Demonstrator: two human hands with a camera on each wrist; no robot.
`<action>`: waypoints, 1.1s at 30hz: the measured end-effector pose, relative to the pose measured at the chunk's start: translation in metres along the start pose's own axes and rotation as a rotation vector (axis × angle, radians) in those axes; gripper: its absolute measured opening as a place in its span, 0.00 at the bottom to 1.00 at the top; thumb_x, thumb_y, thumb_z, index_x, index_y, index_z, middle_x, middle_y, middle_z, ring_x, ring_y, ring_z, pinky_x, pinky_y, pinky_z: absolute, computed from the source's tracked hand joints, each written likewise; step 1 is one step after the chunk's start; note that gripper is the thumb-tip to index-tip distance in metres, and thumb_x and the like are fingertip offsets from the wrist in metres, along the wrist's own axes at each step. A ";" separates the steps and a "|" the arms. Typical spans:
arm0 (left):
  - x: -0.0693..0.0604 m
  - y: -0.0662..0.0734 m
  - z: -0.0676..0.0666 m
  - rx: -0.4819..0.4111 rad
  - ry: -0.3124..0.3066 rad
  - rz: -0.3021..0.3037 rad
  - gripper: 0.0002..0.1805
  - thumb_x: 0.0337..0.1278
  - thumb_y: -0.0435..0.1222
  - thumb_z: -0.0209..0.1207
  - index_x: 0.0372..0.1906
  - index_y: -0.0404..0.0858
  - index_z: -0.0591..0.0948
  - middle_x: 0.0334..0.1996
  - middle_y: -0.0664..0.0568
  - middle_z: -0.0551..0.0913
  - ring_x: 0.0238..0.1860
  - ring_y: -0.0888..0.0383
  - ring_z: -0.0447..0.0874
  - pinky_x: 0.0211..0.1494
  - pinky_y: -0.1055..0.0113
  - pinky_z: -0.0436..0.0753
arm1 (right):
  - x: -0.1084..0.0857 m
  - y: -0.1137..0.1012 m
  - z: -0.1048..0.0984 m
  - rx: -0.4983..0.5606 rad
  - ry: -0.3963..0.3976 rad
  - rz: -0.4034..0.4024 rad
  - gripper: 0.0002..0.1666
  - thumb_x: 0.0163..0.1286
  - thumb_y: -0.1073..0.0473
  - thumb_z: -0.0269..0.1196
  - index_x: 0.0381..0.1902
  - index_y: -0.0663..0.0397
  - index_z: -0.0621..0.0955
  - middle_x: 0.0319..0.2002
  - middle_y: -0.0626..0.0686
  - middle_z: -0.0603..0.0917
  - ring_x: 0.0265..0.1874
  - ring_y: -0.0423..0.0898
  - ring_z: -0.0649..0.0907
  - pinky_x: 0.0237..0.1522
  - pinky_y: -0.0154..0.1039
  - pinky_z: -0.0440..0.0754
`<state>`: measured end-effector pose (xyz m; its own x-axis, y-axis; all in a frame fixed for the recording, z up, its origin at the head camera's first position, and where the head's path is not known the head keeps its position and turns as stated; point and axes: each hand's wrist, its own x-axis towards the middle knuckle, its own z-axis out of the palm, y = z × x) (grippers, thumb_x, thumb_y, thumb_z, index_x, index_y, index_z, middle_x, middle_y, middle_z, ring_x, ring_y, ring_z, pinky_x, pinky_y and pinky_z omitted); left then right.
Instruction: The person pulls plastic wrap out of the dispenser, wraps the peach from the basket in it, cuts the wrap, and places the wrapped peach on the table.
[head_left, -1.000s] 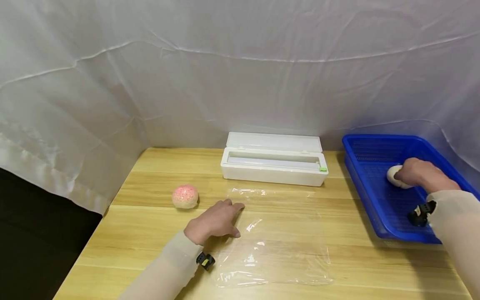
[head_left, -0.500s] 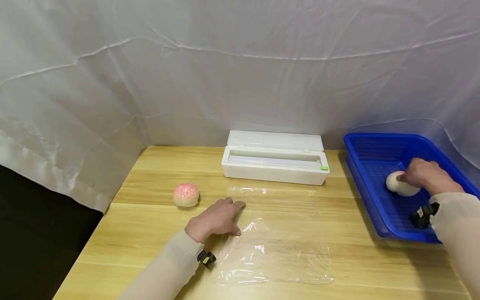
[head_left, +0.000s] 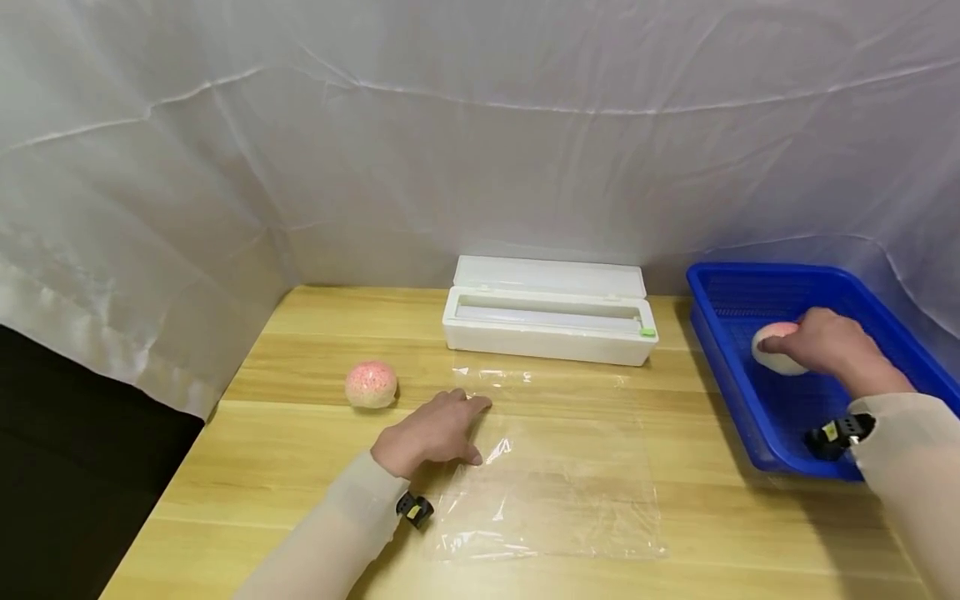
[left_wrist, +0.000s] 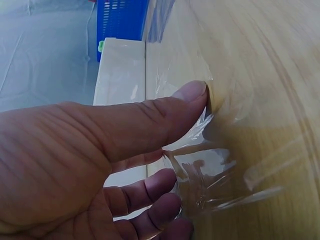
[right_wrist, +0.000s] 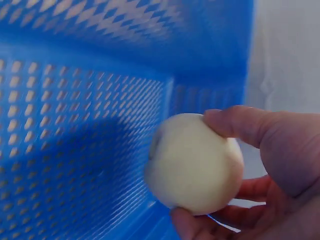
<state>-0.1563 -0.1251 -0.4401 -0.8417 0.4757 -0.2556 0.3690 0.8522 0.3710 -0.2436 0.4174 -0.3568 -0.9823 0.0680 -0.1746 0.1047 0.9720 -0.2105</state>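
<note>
In the head view my right hand (head_left: 836, 346) grips a round, pink-and-white peach (head_left: 780, 348) inside the blue basket (head_left: 738, 408). The right wrist view shows thumb and fingers around the pale side of this peach (right_wrist: 195, 162), with a dimple at its left. My left hand (head_left: 438, 429) rests at the left edge of a clear sheet of plastic wrap (head_left: 562, 467) on the table. Close up, the left thumb and fingertips (left_wrist: 165, 182) touch the crinkled wrap, spread apart and loosely bent. Another pink-topped peach (head_left: 371, 384) sits beyond the left hand, with a shiny surface.
A white wrap dispenser (head_left: 551, 342) stands behind the sheet, lid raised, a roll inside and a green tab at its right end. Pale cloth (head_left: 480, 167) hangs around the back and sides. The wooden table (head_left: 247, 467) ends at the left beside a black area.
My right hand has moved left within the basket with the peach, and more of its pink side shows. The left hand stays at the wrap's edge.
</note>
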 end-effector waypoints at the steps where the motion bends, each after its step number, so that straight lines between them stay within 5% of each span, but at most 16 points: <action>1: 0.000 0.000 -0.001 -0.002 0.002 -0.002 0.48 0.50 0.45 0.80 0.77 0.44 0.71 0.65 0.39 0.78 0.64 0.40 0.78 0.69 0.46 0.79 | -0.003 -0.006 -0.002 0.011 0.052 -0.010 0.51 0.69 0.33 0.66 0.52 0.84 0.74 0.44 0.81 0.80 0.41 0.75 0.80 0.37 0.64 0.79; 7: 0.000 0.001 -0.003 -0.025 -0.002 -0.023 0.49 0.50 0.45 0.80 0.78 0.44 0.70 0.69 0.39 0.76 0.68 0.39 0.76 0.72 0.44 0.77 | -0.033 -0.062 -0.007 0.149 0.290 -0.044 0.56 0.71 0.30 0.64 0.67 0.79 0.67 0.54 0.82 0.71 0.49 0.77 0.72 0.42 0.71 0.73; 12: -0.001 0.001 -0.002 -0.035 -0.008 -0.037 0.49 0.52 0.45 0.79 0.78 0.44 0.70 0.70 0.39 0.75 0.69 0.39 0.75 0.72 0.44 0.77 | -0.058 -0.125 0.007 0.209 0.425 -0.231 0.43 0.67 0.41 0.72 0.61 0.73 0.76 0.51 0.77 0.78 0.50 0.74 0.76 0.45 0.69 0.73; 16: 0.000 0.001 -0.003 -0.046 -0.005 -0.039 0.48 0.52 0.44 0.79 0.78 0.44 0.70 0.69 0.39 0.76 0.67 0.40 0.76 0.71 0.46 0.78 | -0.079 -0.169 0.035 0.225 0.364 -0.382 0.37 0.63 0.46 0.77 0.57 0.69 0.80 0.48 0.71 0.82 0.47 0.67 0.80 0.42 0.64 0.79; 22: 0.002 0.000 -0.003 -0.052 -0.005 -0.034 0.48 0.53 0.44 0.79 0.79 0.45 0.70 0.68 0.40 0.76 0.67 0.41 0.75 0.71 0.47 0.77 | -0.117 -0.215 0.096 0.240 0.171 -0.514 0.40 0.58 0.46 0.80 0.61 0.63 0.80 0.53 0.64 0.84 0.48 0.59 0.84 0.42 0.56 0.89; 27: 0.002 0.000 -0.003 -0.057 -0.004 -0.043 0.48 0.52 0.44 0.79 0.79 0.45 0.70 0.69 0.40 0.76 0.69 0.41 0.75 0.72 0.46 0.76 | -0.142 -0.234 0.132 0.194 0.060 -0.588 0.40 0.56 0.39 0.80 0.60 0.55 0.82 0.53 0.55 0.84 0.49 0.50 0.83 0.45 0.48 0.89; 33: 0.002 0.000 -0.003 -0.060 -0.003 -0.050 0.48 0.53 0.44 0.79 0.79 0.45 0.70 0.69 0.41 0.76 0.69 0.42 0.74 0.72 0.47 0.76 | -0.156 -0.241 0.148 0.136 0.020 -0.662 0.38 0.57 0.37 0.79 0.59 0.50 0.82 0.51 0.47 0.82 0.49 0.43 0.81 0.49 0.45 0.86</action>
<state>-0.1596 -0.1249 -0.4378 -0.8575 0.4332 -0.2775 0.3017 0.8604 0.4107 -0.0922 0.1394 -0.4214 -0.8487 -0.5265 0.0505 -0.5027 0.7732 -0.3866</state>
